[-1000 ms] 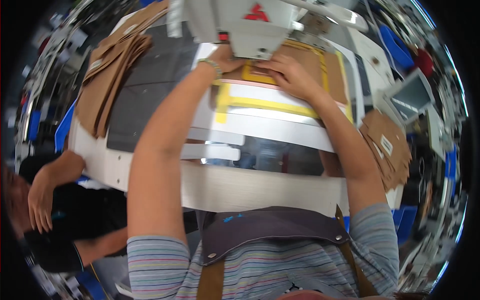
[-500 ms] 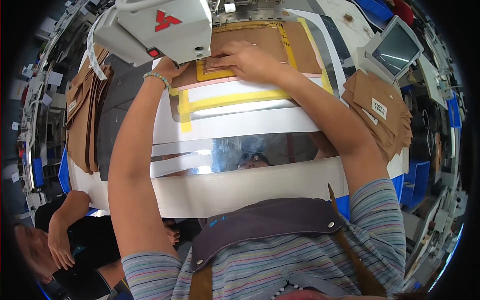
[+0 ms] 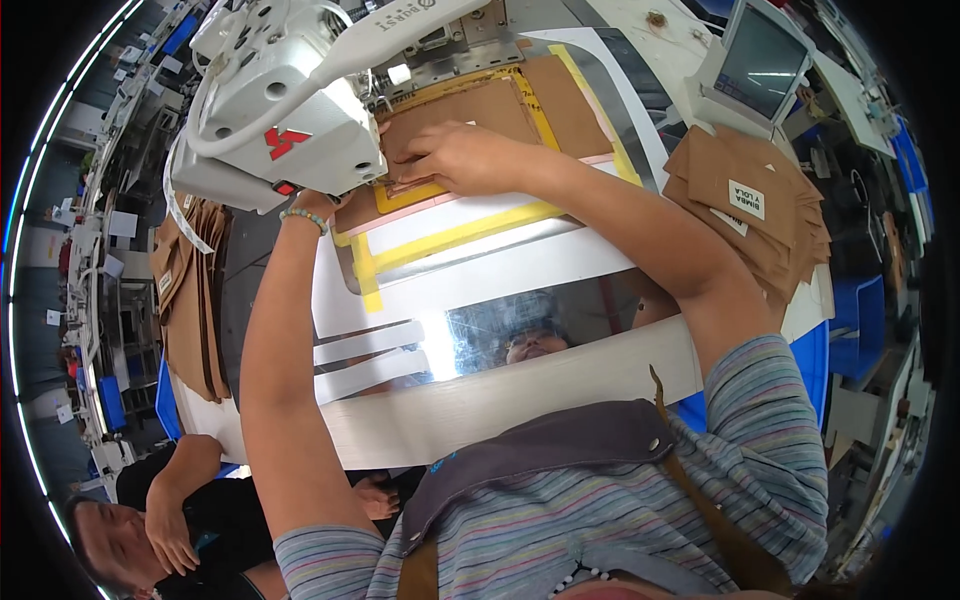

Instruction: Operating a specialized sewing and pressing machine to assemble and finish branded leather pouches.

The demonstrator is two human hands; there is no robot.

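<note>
Head view, from the left: a co-worker in black (image 3: 235, 510) sits by the desk (image 3: 520, 388), an arm resting at its edge; a stack of brown pieces (image 3: 195, 320) leans along that side; next comes a white sewing machine head (image 3: 290, 140), its lower end beside the left hand (image 3: 320, 203), whose fingers are mostly hidden, so I cannot tell whether they pinch anything; the brown panel (image 3: 470, 105) lies beside the machine head, within a yellow frame (image 3: 538, 107); the right hand (image 3: 465, 160) rests on the panel, fingers bent and close together, though any pinch is unclear; farther right, a pile of labelled brown pieces (image 3: 765, 210) lies below a small monitor (image 3: 755, 65).
</note>
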